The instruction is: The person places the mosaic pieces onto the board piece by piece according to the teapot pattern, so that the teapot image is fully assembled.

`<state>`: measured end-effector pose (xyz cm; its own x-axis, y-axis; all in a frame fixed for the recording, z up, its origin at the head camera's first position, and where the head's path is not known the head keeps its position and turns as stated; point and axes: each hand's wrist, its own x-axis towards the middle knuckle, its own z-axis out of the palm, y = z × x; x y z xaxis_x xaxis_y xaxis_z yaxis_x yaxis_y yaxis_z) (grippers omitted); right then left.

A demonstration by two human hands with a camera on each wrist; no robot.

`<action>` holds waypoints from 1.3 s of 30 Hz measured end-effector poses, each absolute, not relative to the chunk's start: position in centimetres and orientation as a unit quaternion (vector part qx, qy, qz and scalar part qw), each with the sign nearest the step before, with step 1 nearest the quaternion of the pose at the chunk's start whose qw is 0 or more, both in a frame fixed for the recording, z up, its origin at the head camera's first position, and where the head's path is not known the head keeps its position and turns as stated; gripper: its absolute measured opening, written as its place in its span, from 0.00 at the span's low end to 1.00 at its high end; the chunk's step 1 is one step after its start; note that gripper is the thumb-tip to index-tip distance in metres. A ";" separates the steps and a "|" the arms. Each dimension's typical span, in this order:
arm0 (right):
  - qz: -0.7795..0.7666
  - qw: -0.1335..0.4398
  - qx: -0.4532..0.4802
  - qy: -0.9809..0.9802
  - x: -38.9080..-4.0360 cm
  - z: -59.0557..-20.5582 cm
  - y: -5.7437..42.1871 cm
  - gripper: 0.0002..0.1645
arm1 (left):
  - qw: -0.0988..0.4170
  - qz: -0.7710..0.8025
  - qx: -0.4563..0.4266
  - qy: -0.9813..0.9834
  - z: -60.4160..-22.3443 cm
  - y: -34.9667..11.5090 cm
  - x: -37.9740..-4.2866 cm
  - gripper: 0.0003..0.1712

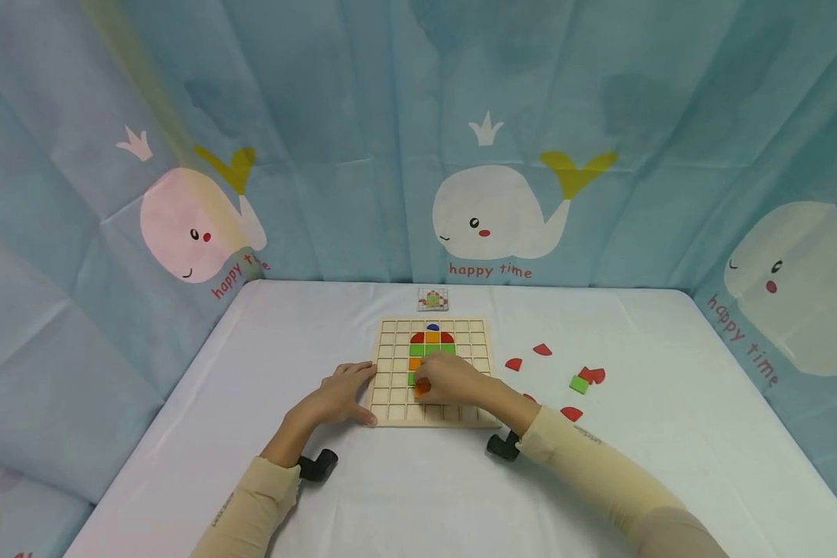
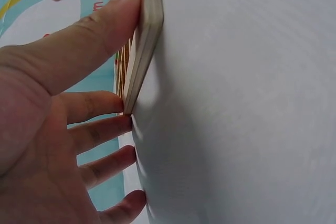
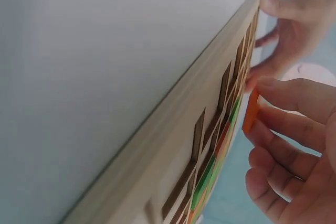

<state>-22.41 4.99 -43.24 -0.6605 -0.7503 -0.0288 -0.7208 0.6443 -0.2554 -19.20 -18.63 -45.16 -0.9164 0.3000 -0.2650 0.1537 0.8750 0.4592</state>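
Observation:
A wooden grid board lies on the white table with red, green, orange and blue pieces set in its squares. Over its lower middle, my right hand pinches an orange square tile between thumb and fingers, close above the grid. My left hand rests at the board's left side. In the left wrist view its thumb lies on the board's edge near a corner, and the other fingers are spread along the side. Part of the coloured pattern is hidden under my right hand.
Right of the board lie loose red quarter-round pieces, and a green square tile beside more red ones. A small picture card with a coloured pattern lies behind the board. A blue whale-print curtain stands around the table.

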 end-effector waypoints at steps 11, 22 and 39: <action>-0.072 0.072 -0.421 0.902 -22.7 -43.6 3.6 0.12 | 0.165 0.217 0.131 0.953 -45.5 -18.8 -19.2 0.56; -0.077 0.080 -0.429 0.896 -22.7 -43.4 3.5 0.05 | 0.164 0.223 0.125 0.953 -45.5 -18.8 -19.3 0.56; -0.161 0.048 -0.365 0.916 -22.1 -41.5 10.7 0.14 | 0.164 0.216 0.127 0.954 -45.2 -18.7 -19.3 0.55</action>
<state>-22.08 10.71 -41.45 -0.7291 -0.6837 0.0299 -0.6527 0.6816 -0.3306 -19.34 -18.73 -45.22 -0.9137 0.3142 -0.2578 0.1721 0.8738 0.4549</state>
